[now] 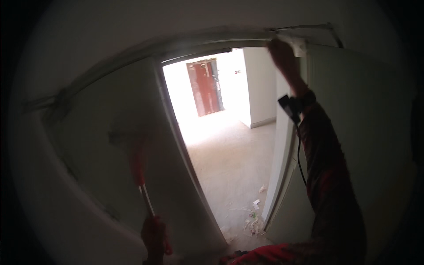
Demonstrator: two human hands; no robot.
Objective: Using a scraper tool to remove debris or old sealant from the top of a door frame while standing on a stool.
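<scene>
My left hand (154,233) is low at the left, with its fingers wrapped round the handle of a long tool (146,201). The tool has a metal shaft and red parts at both ends; its head, by the dark door panel (106,163), is too dim and blurred to name. Raised high, my right hand (282,51) is closed at the top of the door frame (207,44), near the upper right corner. What its fingers grip, if anything, is hidden.
Through the doorway lies a pale floor (225,163) with litter (254,223) near the threshold. A red door (204,88) is in the bright background. Another door leaf (353,110) stands at the right. A thin metal arm (304,27) sticks out above the frame. A cable (299,152) hangs from my right wrist.
</scene>
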